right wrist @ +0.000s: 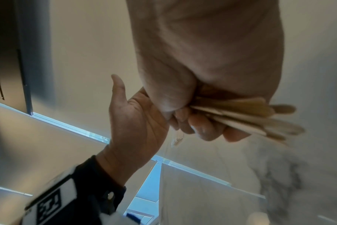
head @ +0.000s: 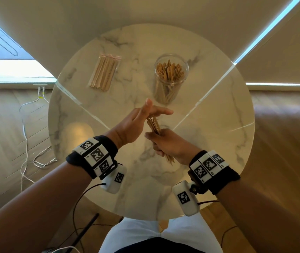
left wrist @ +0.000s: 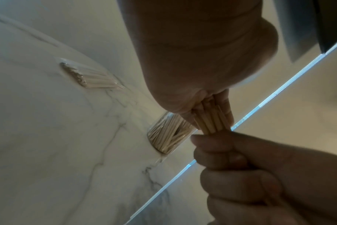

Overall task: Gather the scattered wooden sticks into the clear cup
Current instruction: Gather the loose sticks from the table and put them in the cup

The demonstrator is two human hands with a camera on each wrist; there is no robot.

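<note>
Gripping wooden sticks [head: 153,125], right hand [head: 165,143]

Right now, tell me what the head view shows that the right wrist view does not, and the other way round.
Only the head view shows the clear cup standing upright, already holding sticks, the bag of sticks lying left of it, and the round marble table whole. Only the right wrist view shows the underside of the right hand, fingers curled round the bundle, and the sticks' rounded ends fanning out past them. Both show the bundle of sticks in the right hand's grip and the left hand open against it.
</note>
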